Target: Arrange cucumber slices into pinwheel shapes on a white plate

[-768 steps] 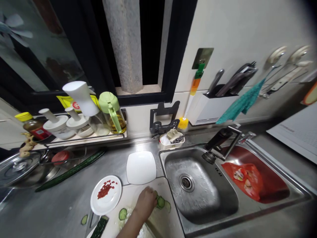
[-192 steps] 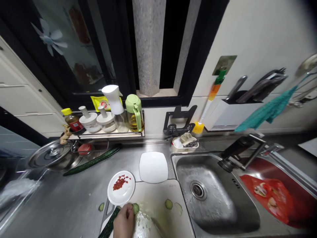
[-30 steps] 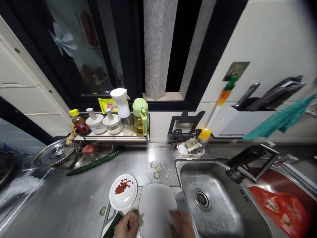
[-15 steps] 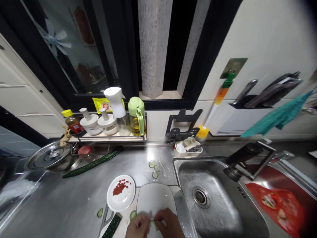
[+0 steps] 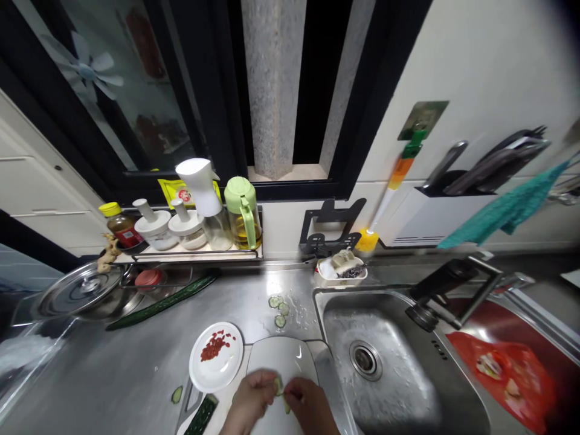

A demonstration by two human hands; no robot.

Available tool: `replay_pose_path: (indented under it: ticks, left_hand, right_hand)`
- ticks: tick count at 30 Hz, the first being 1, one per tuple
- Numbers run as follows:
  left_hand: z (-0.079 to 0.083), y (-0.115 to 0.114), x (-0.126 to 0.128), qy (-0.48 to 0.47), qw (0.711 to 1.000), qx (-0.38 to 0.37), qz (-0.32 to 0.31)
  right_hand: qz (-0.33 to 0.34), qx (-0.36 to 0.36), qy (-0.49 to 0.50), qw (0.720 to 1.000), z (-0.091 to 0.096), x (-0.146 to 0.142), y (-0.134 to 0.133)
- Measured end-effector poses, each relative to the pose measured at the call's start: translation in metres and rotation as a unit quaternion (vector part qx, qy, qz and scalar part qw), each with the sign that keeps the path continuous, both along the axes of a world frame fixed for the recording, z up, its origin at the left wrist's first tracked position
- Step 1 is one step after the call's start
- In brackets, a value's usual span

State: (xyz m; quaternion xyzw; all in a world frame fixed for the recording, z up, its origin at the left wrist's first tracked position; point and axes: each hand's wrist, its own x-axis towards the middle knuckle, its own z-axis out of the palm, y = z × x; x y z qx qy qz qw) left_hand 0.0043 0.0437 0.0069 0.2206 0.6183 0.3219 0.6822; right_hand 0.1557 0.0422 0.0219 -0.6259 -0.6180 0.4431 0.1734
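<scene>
At bottom centre, the left hand [image 5: 248,403] and right hand [image 5: 309,406] pinch a thin, pale-green cucumber slice [image 5: 278,386] between them over the smooth square white plate [image 5: 280,362].

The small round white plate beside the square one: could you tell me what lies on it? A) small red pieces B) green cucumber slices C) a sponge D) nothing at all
A: the small round white plate carries a little heap of red pieces near its middle, while the loose cucumber slices lie apart on the steel counter behind the square plate.
</scene>
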Motion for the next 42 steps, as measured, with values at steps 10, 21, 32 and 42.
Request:
replay_pose_path:
  ticks: [10, 21, 32, 42]
  left_hand:
    - [0.016, 0.036, 0.002, 0.339, 0.893, 0.249, -0.162]
    - [-0.005, 0.05, 0.014, 0.47, 0.822, 0.276, -0.165]
    - [-0.016, 0.045, 0.017, 0.513, 0.786, 0.308, -0.156]
    - [-0.02, 0.045, 0.016, 0.543, 0.744, 0.348, -0.174]
  right_hand:
    - [-0.078, 0.007, -0.032, 0.996, -0.016, -0.011, 0.033]
    - [-0.046, 0.064, -0.146, 0.986, -0.014, -0.022, 0.049]
    - [0.02, 0.032, -0.205, 0.978, -0.003, -0.025, 0.048]
    - [0.023, 0.017, -0.204, 0.978, -0.004, -0.027, 0.047]
